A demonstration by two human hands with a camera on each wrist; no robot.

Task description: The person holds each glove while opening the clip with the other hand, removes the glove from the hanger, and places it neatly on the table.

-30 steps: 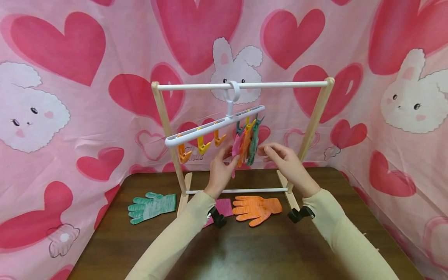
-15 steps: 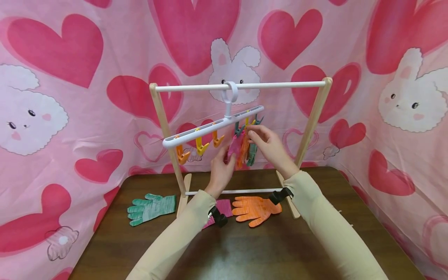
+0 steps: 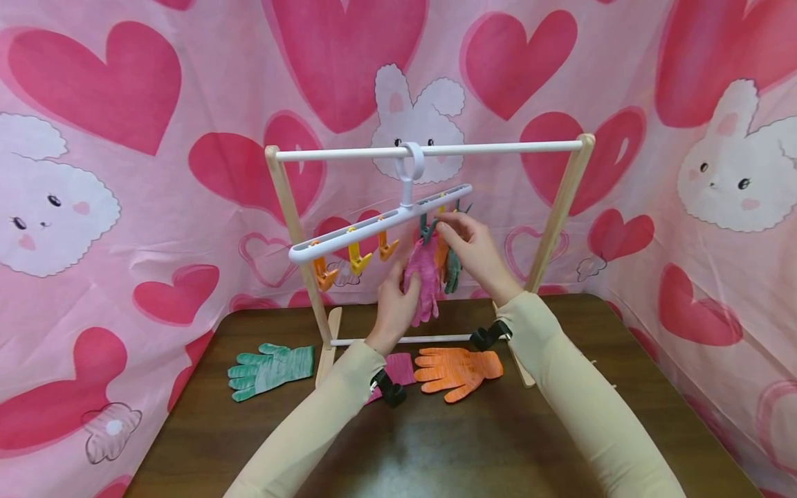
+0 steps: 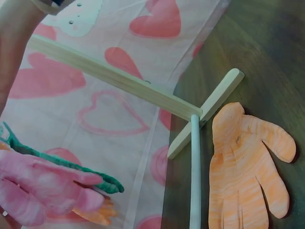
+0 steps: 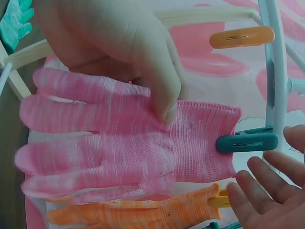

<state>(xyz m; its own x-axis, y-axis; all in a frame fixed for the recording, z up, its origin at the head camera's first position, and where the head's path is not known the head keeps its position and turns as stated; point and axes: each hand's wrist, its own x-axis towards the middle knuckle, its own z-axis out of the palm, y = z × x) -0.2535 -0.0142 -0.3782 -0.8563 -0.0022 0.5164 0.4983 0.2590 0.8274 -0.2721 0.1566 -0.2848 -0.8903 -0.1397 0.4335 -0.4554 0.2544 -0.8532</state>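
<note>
A pink glove (image 3: 425, 273) hangs by its cuff from a dark green clothespin (image 5: 247, 142) on the white hanger (image 3: 349, 235). My left hand (image 3: 396, 304) pinches its side, thumb in front in the right wrist view and fingers behind. My right hand (image 5: 267, 193) is beside the cuff and clothespin, its fingers loosely extended and holding nothing. Beyond the pink one, an orange glove (image 5: 138, 210) hangs from a yellow clothespin (image 5: 220, 200). A green glove (image 3: 452, 271) hangs farthest back, partly hidden.
The hanger hooks over the white rod (image 3: 498, 148) of a wooden rack (image 3: 560, 207). Orange (image 3: 326, 275) and yellow clothespins (image 3: 358, 259) hang on its near half. On the table (image 3: 398, 449) lie a green glove (image 3: 274, 370), a half-hidden pink glove (image 3: 400, 369) and an orange glove (image 3: 457, 373).
My right hand has come leftward from beyond the hanging gloves to the pink glove's clothespin. The pink glove has turned from nearly edge-on to show its flat side; my left hand stays at it.
</note>
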